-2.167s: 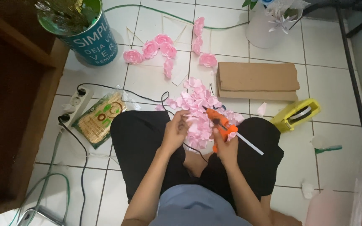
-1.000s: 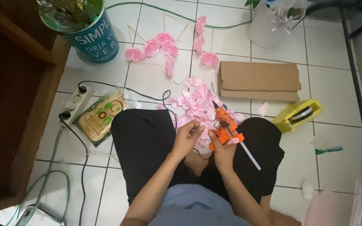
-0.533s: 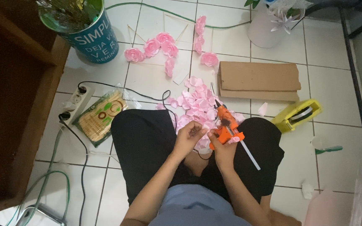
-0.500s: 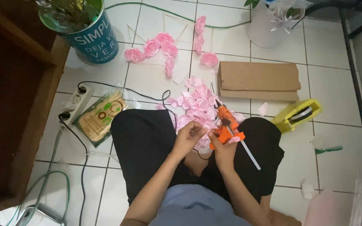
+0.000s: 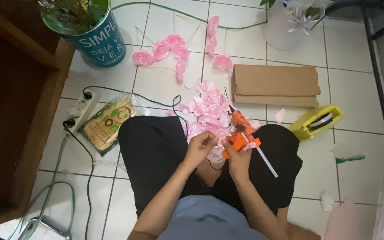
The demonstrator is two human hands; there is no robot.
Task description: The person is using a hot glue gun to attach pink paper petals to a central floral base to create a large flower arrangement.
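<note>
Left hand (image 5: 199, 146) pinched, right hand (image 5: 236, 156) clenched

Glossy orange plastic glue gun (image 5: 238, 133)

— What have you got in your hands?

— Your right hand (image 5: 238, 156) grips an orange glue gun (image 5: 238, 131), nozzle pointing away from you. Your left hand (image 5: 199, 148) pinches a pink petal (image 5: 213, 141) just beside it.

— And around you?

— A petal pile (image 5: 210, 111) on the floor tiles (image 5: 356, 89) before your knees, finished roses (image 5: 165, 51) beyond, a cardboard box (image 5: 275, 85) to the right.
</note>
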